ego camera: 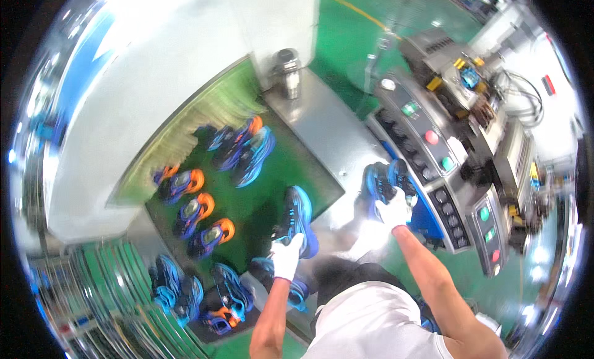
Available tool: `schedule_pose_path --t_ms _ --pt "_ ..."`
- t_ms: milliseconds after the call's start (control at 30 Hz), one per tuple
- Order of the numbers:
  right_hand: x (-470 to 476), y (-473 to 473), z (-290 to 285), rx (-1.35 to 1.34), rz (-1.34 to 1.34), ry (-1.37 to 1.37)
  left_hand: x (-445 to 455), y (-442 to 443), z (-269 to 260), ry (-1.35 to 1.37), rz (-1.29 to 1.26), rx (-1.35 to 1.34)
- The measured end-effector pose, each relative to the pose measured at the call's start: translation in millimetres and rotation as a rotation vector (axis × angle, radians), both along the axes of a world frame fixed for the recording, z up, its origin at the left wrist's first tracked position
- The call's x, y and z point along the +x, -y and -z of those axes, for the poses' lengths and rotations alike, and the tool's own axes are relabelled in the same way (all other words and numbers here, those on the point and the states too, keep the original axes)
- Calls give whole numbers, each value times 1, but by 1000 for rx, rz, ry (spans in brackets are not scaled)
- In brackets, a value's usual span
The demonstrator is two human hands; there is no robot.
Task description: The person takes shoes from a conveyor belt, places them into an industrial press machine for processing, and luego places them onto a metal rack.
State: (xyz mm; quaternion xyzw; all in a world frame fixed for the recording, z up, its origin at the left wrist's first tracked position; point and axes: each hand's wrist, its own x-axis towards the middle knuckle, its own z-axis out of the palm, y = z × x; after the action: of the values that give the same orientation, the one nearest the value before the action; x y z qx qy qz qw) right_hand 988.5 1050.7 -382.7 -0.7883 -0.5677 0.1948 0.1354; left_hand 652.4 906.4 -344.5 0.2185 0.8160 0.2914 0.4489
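Observation:
My left hand [286, 257], in a white glove, grips a black-and-blue sports shoe [299, 210] by one end, over the near corner of a green conveyor belt [278, 199]. My right hand [395, 209], also gloved, is closed around the near end of a black-and-blue shoe [374, 180] at the metal edge beside the machine. A second, similar shoe [400, 173] sits right against it, partly behind my fingers. Blur hides exactly how the fingers wrap around them.
Several orange-heeled shoes [190, 215] line the belt's left side; blue ones [254, 157] lie farther back. A metal flask [288, 76] stands on the steel frame. Machines with button panels [429, 136] flank the right. More shoes [176, 289] rest lower left, near a wire rack [116, 284].

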Motion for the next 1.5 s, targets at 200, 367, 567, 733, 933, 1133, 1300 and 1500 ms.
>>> schedule_pose_path --t_ms 200,367,567,733,933,1133,1300,1500 --pt "-2 63 -110 -39 297 -515 34 -47 -26 -52 275 47" --pt "65 186 -169 -75 696 -724 178 -47 -45 -41 841 26" --pt "140 366 -199 381 1249 -642 343 28 -133 189 1401 407" --pt "168 547 -219 824 1642 -59 492 134 -168 118 1994 346" --pt "209 684 -266 985 1998 323 677 288 -225 641 2200 791" --pt "319 810 -230 556 2311 412 834 484 -162 787 2352 1227" --pt "429 862 -235 162 2228 516 867 466 -185 835 2459 844" --pt "372 663 -256 975 1487 613 668 284 -101 679 2422 826"
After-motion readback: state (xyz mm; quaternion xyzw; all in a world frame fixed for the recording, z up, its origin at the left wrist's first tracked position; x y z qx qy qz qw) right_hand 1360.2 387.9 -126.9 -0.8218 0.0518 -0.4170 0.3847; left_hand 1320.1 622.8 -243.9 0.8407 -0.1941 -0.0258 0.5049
